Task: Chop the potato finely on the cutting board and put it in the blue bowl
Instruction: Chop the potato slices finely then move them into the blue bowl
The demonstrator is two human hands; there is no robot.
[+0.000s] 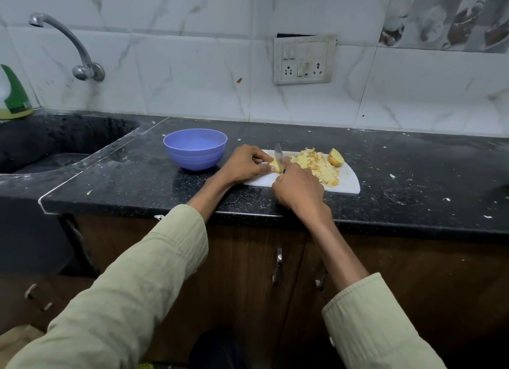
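Note:
A white cutting board (347, 182) lies on the black counter. My left hand (246, 163) pinches a small potato piece (275, 165) at the board's left end. My right hand (298, 188) grips a knife (279, 155), its blade standing in that piece. A heap of chopped potato (319, 167) covers the board's middle. One uncut potato chunk (336, 157) sits at the board's far right. The blue bowl (195, 148) stands to the left of the board, and nothing shows inside it.
A dark sink (52, 145) with a metal tap (68, 45) lies to the left. A green bottle (13, 94) stands at the far left edge. A wall socket plate (303, 60) hangs above the board. Wooden cabinet doors (248, 272) run below the counter edge.

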